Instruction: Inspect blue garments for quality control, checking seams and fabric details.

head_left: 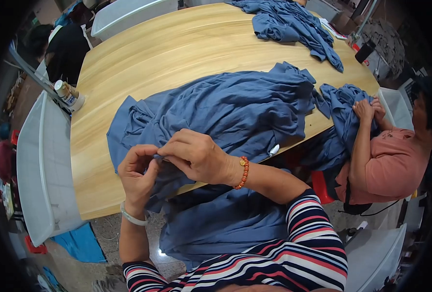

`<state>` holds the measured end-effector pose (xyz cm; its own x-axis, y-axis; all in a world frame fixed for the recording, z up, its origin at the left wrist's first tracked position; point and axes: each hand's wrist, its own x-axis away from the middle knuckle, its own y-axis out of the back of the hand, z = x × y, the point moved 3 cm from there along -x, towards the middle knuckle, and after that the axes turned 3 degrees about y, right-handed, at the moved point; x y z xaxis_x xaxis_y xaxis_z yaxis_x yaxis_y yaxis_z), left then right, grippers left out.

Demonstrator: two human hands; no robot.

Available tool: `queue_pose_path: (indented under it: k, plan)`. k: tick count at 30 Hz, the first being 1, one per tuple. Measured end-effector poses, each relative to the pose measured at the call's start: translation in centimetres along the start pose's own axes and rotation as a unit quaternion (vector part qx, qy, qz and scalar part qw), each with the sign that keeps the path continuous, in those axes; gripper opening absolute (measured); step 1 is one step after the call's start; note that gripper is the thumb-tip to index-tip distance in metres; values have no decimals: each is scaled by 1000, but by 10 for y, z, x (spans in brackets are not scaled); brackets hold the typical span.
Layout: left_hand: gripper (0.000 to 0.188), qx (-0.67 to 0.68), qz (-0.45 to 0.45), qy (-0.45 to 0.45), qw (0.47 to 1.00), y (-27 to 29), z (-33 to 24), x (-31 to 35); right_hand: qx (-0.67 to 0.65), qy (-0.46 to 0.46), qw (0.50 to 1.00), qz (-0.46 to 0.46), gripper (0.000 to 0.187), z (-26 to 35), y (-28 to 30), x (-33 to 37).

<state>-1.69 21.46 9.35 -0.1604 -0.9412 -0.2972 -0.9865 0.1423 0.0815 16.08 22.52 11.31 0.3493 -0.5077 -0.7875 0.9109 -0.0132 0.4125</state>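
Hands (169, 163) pinching blue garment (225, 109), fingers closed

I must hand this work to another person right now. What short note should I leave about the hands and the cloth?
Left hand: pinches a fold of the blue garment at the near table edge.
Right hand: closed on the same fold, fingertips meeting the left.
Garment: spread over the wooden table, its lower part hanging to the lap.
Another blue garment lies at the far end; a co-worker's hands hold a third.
Done: garment laid out and gripped.
Left: whatever work on the fold; I cannot tell how far it is.
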Motion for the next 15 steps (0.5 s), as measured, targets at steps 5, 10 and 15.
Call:
queue_pose_path:
  k: [5,10,15]
  plan:
    - [13,102,23,109,988,-1,1,-3,-44,-46,998,-18,24,-4,6,4]
    - [13,102,36,109,988,4,8,1,-37,-63,997,9,17,-8,-1,12]
    - [10,46,13,51,998,-6,3,-1,-30,-78,996,-13,11,-11,-1,12]
